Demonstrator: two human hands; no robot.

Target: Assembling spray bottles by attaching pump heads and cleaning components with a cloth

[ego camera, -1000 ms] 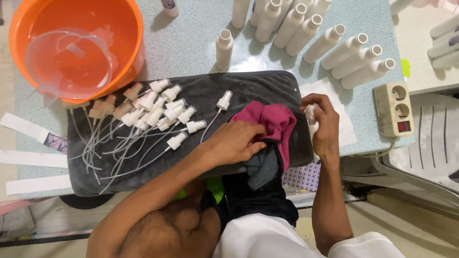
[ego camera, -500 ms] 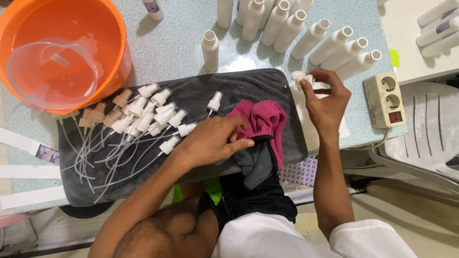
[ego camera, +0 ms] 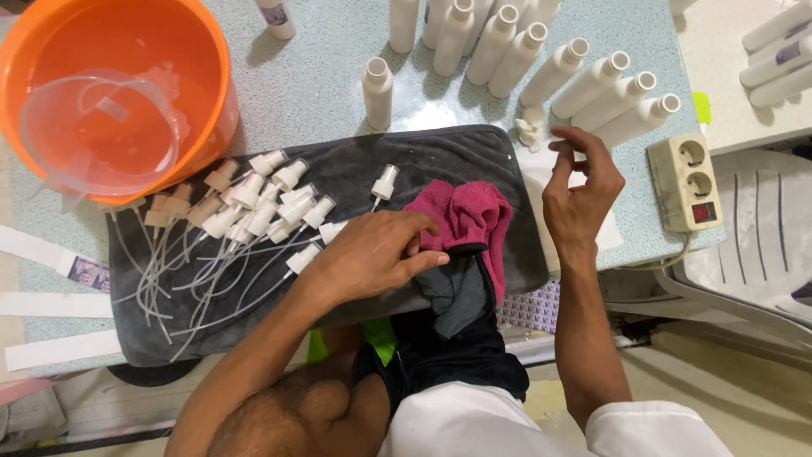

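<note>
My left hand (ego camera: 372, 254) lies palm down on a dark grey towel (ego camera: 423, 161), fingers spread and touching a magenta cloth (ego camera: 474, 216) that drapes over the table edge. Left of that hand is a heap of white spray-pump heads (ego camera: 262, 203) with long thin tubes. My right hand (ego camera: 579, 190) hovers at the towel's right end with fingers loosely curled and nothing in it. Just above its fingertips a small white pump cap (ego camera: 531, 127) rests on the table beside a row of lying white bottles (ego camera: 592, 85).
An orange bucket (ego camera: 216, 101) of water with a clear jug (ego camera: 97, 131) in it stands at the back left. One white bottle (ego camera: 378, 89) stands upright behind the towel. A beige power strip (ego camera: 689, 182) sits at right. White label strips (ego camera: 51, 300) lie at left.
My right hand has let go of a white bottle it held a moment ago and now hangs open. My left hand slid a little along the towel toward the magenta cloth.
</note>
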